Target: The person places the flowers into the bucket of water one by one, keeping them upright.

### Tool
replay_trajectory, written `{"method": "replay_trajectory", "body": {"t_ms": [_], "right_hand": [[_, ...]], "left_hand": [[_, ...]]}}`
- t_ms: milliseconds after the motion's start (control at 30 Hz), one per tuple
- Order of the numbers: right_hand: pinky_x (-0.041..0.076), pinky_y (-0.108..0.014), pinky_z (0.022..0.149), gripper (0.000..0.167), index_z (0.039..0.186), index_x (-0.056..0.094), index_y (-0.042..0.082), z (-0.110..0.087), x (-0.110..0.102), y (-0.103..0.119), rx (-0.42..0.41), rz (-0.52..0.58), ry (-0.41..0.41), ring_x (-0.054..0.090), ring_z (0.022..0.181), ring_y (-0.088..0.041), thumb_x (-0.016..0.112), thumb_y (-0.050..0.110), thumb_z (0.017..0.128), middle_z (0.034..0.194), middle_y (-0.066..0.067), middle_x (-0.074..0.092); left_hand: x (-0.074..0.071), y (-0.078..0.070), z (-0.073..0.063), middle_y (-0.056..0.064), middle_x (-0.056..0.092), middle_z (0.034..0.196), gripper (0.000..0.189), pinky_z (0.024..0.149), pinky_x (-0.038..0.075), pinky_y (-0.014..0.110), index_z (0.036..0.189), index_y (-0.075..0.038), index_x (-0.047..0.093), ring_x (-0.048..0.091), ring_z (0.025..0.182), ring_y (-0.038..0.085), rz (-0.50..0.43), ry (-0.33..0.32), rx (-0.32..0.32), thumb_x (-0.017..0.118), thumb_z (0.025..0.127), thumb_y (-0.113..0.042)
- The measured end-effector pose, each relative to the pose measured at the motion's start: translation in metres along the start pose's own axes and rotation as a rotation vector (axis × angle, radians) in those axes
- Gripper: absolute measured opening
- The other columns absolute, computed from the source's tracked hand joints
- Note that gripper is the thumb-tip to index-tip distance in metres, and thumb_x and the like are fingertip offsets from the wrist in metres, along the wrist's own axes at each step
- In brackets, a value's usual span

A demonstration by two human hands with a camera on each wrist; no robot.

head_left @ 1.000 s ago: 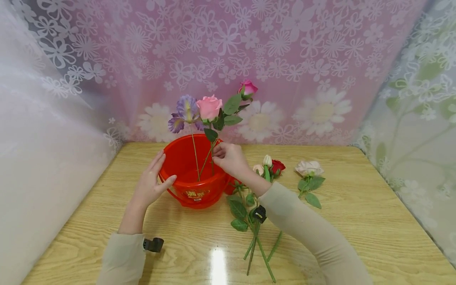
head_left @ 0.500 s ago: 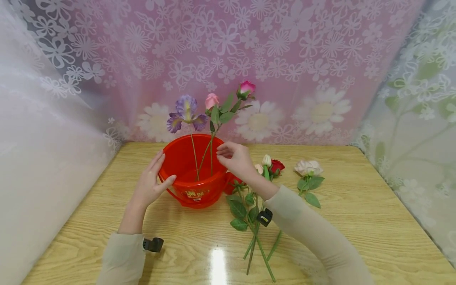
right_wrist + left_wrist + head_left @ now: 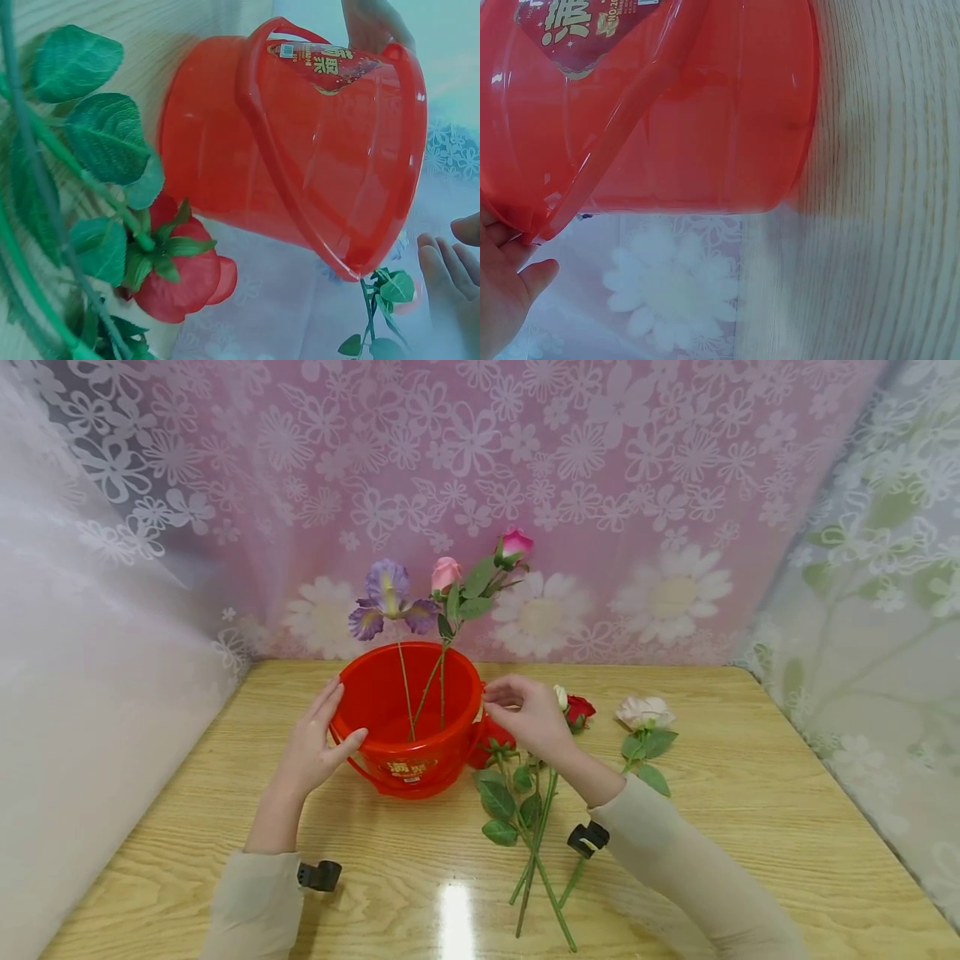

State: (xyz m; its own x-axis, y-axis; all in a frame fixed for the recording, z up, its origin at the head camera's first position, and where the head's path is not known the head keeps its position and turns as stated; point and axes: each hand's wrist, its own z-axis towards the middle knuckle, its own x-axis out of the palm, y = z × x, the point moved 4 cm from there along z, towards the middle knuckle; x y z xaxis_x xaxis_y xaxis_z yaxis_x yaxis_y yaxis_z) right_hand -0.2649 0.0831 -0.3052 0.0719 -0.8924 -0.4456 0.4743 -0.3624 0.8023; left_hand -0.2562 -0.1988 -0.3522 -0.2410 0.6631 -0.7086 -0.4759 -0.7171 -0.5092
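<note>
A red bucket [image 3: 438, 770] stands on the wooden table, its handle hanging down the outside. Inside it lean a purple iris [image 3: 388, 593], a pink rose [image 3: 446, 574] and a magenta rosebud [image 3: 514, 547], their stems crossing. My left hand [image 3: 309, 747] rests on the bucket's left rim with fingers extended; the left wrist view shows its fingers [image 3: 501, 234] at the handle joint. Just outside the right rim is my right hand [image 3: 534, 717], fingers loosely bent and holding nothing. Below that hand lies a red rose [image 3: 184, 281], close beside the bucket.
Several flower stems [image 3: 534, 860] lie crossed on the table to the right of the bucket, with leaves. Another red rose [image 3: 579, 711] and a white bud [image 3: 560, 696] show behind my right hand. A pale rose [image 3: 643, 713] lies farther right. A flowered curtain [image 3: 600, 510] hangs behind.
My right hand has let go of the pink rose's stem and moved right and out over the rim. The pink rose has turned and leans in the bucket. My left hand stays put.
</note>
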Motion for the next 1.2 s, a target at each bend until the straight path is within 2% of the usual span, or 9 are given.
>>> {"method": "replay_trajectory", "body": {"t_ms": [233, 567, 767, 1067, 1200], "right_hand": [[0.051, -0.032, 0.071, 0.017, 0.095, 0.063, -0.002, -0.014, -0.011, -0.003, 0.006, -0.011, -0.011, 0.061, 0.08, -0.022, 0.062, 0.001, 0.078, 0.089, -0.013, 0.065], [0.051, -0.028, 0.068, 0.019, 0.096, 0.062, -0.003, -0.028, -0.024, -0.019, 0.051, 0.01, -0.021, 0.061, 0.081, -0.023, 0.063, -0.001, 0.078, 0.089, -0.015, 0.064], [0.05, -0.025, 0.068, 0.02, 0.099, 0.061, -0.005, -0.035, -0.037, -0.03, 0.106, 0.029, -0.021, 0.061, 0.081, -0.023, 0.062, -0.001, 0.079, 0.091, -0.015, 0.063], [0.05, -0.024, 0.068, 0.021, 0.1, 0.06, -0.004, -0.054, -0.059, -0.046, 0.2, -0.022, -0.041, 0.06, 0.083, -0.022, 0.062, 0.005, 0.081, 0.094, -0.015, 0.062], [0.05, -0.023, 0.068, 0.021, 0.099, 0.06, -0.006, -0.063, -0.068, -0.055, 0.22, -0.019, -0.045, 0.061, 0.083, -0.022, 0.062, 0.002, 0.081, 0.094, -0.018, 0.062]], "left_hand": [[0.0, 0.0, 0.0, 0.017, 0.026, 0.141, 0.071, 0.092, 0.031, 0.055, 0.132, 0.008, 0.033, 0.026, 0.125, 0.035, 0.006, -0.005, 0.005, 0.058, 0.082, -0.035], [0.0, 0.0, 0.0, 0.017, 0.025, 0.141, 0.072, 0.094, 0.028, 0.056, 0.132, 0.008, 0.032, 0.025, 0.126, 0.035, 0.008, -0.002, 0.009, 0.058, 0.082, -0.037], [0.0, 0.001, 0.0, 0.017, 0.026, 0.141, 0.072, 0.094, 0.029, 0.055, 0.133, 0.008, 0.033, 0.025, 0.126, 0.035, 0.008, -0.008, 0.008, 0.058, 0.082, -0.036], [0.001, 0.001, 0.001, 0.018, 0.027, 0.14, 0.072, 0.093, 0.03, 0.055, 0.132, 0.009, 0.034, 0.027, 0.125, 0.036, 0.011, -0.014, 0.017, 0.058, 0.082, -0.036], [0.001, 0.001, 0.001, 0.018, 0.027, 0.14, 0.071, 0.093, 0.031, 0.055, 0.132, 0.009, 0.033, 0.027, 0.125, 0.035, 0.008, -0.014, 0.013, 0.058, 0.082, -0.036]]}}
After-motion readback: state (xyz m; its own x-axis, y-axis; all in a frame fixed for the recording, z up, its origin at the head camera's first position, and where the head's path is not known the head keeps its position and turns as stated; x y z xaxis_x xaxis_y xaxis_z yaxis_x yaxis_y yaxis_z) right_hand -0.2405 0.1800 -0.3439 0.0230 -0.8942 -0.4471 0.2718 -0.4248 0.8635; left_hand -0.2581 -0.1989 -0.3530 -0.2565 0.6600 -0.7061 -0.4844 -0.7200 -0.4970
